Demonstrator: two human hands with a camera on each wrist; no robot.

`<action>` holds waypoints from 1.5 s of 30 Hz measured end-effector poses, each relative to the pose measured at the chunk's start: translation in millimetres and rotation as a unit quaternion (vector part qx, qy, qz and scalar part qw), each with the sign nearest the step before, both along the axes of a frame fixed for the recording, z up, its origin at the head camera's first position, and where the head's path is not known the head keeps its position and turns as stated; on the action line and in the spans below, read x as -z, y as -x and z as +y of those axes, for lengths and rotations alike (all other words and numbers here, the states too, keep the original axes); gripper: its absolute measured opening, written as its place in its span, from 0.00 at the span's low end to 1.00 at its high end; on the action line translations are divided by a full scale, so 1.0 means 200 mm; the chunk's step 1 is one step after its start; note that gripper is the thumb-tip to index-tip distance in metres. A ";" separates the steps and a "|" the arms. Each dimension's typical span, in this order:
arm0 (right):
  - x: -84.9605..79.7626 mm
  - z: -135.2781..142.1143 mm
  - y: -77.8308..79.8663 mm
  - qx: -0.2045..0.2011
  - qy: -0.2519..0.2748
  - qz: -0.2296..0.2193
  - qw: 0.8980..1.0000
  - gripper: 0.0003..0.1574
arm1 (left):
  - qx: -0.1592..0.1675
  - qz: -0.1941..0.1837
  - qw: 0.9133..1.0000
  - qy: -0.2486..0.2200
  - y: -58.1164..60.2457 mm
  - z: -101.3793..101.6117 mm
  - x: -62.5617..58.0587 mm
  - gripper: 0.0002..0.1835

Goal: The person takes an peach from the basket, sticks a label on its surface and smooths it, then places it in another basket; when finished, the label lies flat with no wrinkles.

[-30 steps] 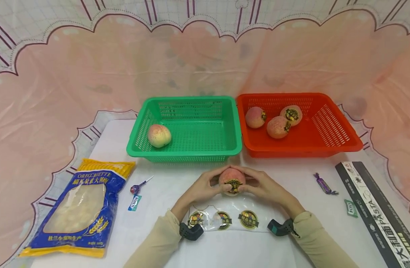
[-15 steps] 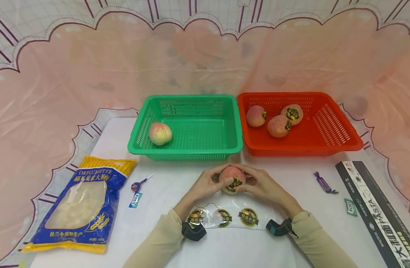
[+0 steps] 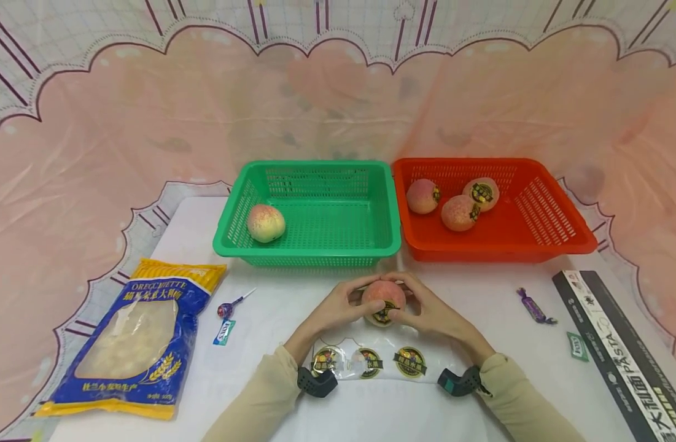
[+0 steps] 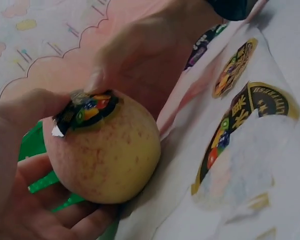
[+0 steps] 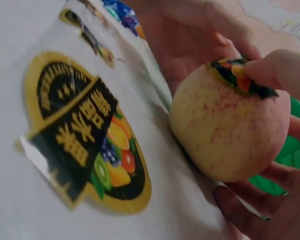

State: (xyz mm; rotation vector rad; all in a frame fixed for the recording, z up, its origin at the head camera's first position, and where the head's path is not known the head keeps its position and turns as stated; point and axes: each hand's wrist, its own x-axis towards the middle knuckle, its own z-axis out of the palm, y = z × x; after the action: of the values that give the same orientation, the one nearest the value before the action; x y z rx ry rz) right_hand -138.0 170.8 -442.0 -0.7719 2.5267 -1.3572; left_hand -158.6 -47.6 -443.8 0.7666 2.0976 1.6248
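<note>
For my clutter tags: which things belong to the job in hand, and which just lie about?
Likely the job's: held peach, its sticker, sticker sheet, green basket, red basket, other peaches.

Apparently lying about: pasta bag, lollipop, teal packet, purple candy, green packet, pasta box.

I count five peaches: one between my left hand and right hand, one in the green basket beyond my left, three in the red basket beyond my right. Seven stickers: one on the held peach, three in the red basket, three on one clear sheet this side of my hands. To their left: one lollipop, one blue-green packet, one pasta bag. To their right: one purple candy, one green packet, one pasta box.
</note>
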 end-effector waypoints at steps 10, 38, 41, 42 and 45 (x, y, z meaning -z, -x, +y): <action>-0.12 -0.06 -0.06 0.002 0.035 0.006 0.999 0.37 | -0.061 0.052 0.995 0.067 -0.05 0.04 -0.02 0.33; -0.09 0.28 0.04 0.366 0.714 -0.197 0.564 0.28 | -0.087 0.093 0.987 0.096 -0.10 0.09 0.00 0.37; -0.14 0.37 0.05 0.367 0.762 -0.196 0.496 0.30 | -0.071 0.094 0.988 0.098 -0.10 0.08 0.00 0.39; -0.15 0.40 0.06 0.368 0.772 -0.192 0.482 0.30 | -0.067 0.093 0.988 0.100 -0.10 0.08 0.00 0.39; -0.19 0.48 0.07 0.370 0.785 -0.176 0.465 0.27 | -0.053 0.085 0.990 0.097 -0.09 0.06 -0.01 0.40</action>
State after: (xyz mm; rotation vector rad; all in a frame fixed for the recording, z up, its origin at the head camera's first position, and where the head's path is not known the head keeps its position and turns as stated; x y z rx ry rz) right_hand -151.2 265.8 -404.4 0.7371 0.4185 -3.4045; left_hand -141.6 -35.7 -441.1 0.7632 2.4123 1.4212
